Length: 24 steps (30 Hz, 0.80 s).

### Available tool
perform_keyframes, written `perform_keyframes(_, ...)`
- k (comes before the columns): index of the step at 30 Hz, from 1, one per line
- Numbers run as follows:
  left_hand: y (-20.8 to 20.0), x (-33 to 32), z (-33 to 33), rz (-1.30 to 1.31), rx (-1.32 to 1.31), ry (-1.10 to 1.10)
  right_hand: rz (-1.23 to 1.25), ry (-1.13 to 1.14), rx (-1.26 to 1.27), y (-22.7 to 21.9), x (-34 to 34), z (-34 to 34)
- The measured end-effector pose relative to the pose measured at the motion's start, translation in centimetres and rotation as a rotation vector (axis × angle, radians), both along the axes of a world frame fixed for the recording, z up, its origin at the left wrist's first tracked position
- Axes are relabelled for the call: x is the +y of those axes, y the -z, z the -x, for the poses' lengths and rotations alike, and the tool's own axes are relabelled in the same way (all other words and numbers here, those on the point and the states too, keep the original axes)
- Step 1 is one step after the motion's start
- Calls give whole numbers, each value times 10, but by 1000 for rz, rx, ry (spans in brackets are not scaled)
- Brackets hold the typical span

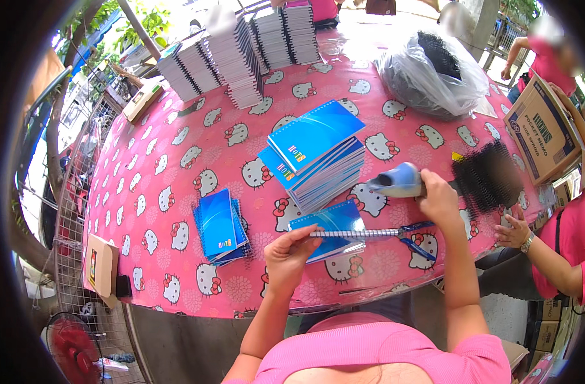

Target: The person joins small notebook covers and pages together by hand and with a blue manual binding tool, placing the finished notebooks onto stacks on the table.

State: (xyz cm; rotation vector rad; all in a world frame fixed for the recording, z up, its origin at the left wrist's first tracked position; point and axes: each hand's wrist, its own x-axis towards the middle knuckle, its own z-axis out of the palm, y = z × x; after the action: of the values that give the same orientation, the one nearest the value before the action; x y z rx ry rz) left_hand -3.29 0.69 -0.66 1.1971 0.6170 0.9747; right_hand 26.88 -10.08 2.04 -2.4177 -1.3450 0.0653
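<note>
Over the pink, cat-patterned tablecloth, the left hand pinches one end of a thin, white, spiral-bound pad, edge-on above a blue-covered notebook; the right hand curls beside a blurred, rounded, pale-blue object, its hold impossible to tell; a blue-handled tool meets the pad's far end; beyond stands a blue notebook stack.
</note>
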Motion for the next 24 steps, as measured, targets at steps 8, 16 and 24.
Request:
perform_keyframes(8,4,-4,-4,26,-11,-45,-137,-634,114,-82,10,105)
perform_keyframes(16,13,-9,1,-8,-92,-7,-354,-747,-54,-52,45,139)
perform_keyframes(24,13,-14,6,-124,-21,-23,-440,-837,24,-34,49,141)
